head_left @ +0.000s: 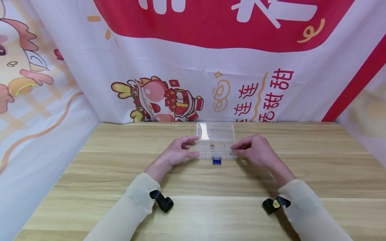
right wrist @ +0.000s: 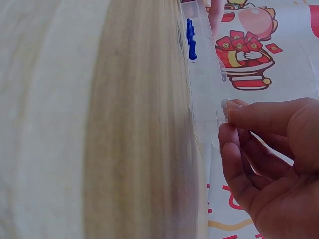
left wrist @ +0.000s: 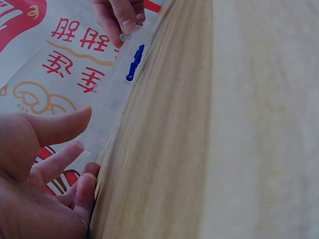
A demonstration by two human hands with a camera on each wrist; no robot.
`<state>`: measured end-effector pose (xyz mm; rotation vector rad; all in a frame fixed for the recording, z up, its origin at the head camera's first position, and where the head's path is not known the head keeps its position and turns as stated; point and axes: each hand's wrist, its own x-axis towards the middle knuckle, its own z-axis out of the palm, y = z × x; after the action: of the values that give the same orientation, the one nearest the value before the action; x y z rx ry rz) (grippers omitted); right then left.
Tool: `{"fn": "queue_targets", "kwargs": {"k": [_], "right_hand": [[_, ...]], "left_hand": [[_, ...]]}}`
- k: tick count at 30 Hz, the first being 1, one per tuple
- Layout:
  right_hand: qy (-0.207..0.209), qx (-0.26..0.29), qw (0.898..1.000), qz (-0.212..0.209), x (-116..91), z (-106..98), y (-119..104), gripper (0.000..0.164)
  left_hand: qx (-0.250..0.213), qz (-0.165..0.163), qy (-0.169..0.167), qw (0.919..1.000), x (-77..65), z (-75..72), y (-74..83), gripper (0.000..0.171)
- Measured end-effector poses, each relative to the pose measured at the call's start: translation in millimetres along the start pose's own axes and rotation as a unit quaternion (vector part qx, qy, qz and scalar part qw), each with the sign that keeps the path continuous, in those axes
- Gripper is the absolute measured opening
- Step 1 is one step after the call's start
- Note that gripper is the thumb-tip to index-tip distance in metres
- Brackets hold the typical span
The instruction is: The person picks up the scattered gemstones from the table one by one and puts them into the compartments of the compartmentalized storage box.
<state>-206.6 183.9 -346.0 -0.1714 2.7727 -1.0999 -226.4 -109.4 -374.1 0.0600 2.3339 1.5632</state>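
Two pale sleeves (head_left: 125, 206) carry two black wrist cameras (head_left: 165, 203) above one wooden counter (head_left: 211, 214). On it, one blue latch (head_left: 216, 160) fronts one clear compartment box (head_left: 205, 154). At its left end, the left hand (head_left: 177, 152) has its grip apart; at its right, the right hand (head_left: 256, 149) pinches one small grey piece (right wrist: 224, 106). One brown piece (head_left: 212, 146) lies inside; one clear lid (head_left: 218, 130) opens behind.

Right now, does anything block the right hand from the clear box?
Nothing visible does: the right hand, pinching a small grey piece, is at the right end of the box; the lid is open.
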Motion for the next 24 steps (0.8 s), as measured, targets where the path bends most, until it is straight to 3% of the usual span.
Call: {"fn": "queue_targets", "kwargs": {"k": [24], "right_hand": [[-0.003, -0.007, 1.000, -0.004, 0.7, 1.1, 1.6, 0.017]], "left_hand": [[0.002, -0.003, 0.003, 1.0000, -0.5, -0.2, 0.2, 0.065]]}}
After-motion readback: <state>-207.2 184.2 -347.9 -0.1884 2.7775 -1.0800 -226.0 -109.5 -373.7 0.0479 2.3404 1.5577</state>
